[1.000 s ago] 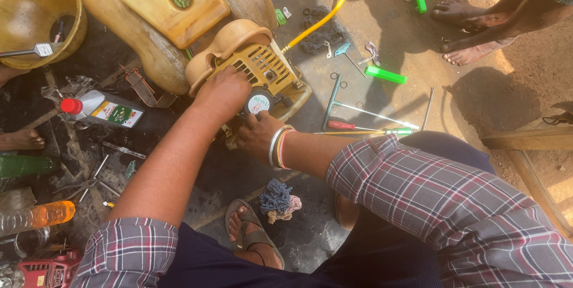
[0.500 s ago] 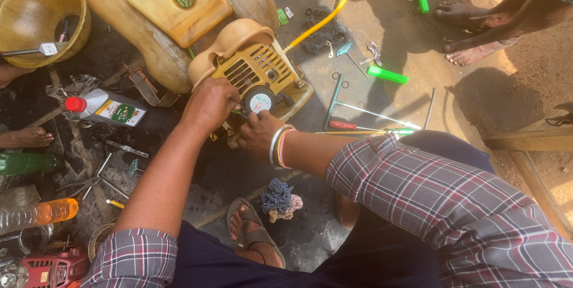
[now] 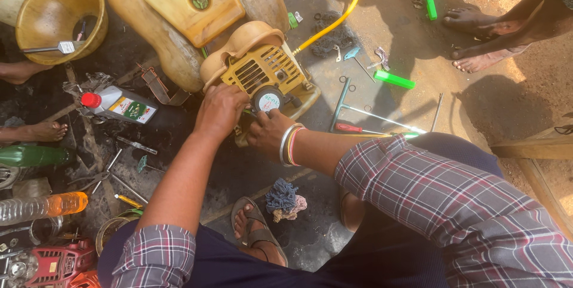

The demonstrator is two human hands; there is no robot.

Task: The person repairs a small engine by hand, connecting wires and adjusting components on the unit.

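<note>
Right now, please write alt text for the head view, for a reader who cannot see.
A person's left hand and right hand grip a yellow small engine on oily ground, with a grey oil bottle and scattered tools around it.

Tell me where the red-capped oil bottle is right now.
The red-capped oil bottle lies on the dark ground left of the left hand, below the yellow bowl.

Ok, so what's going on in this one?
A person crouched on the ground has both hands on a small yellow engine unit. The left hand rests on its lower edge, and the right hand, with bangles at the wrist, is at the round white-capped part. A yellow hose runs off the unit. An oil bottle, screwdrivers and other tools lie scattered around.
</note>
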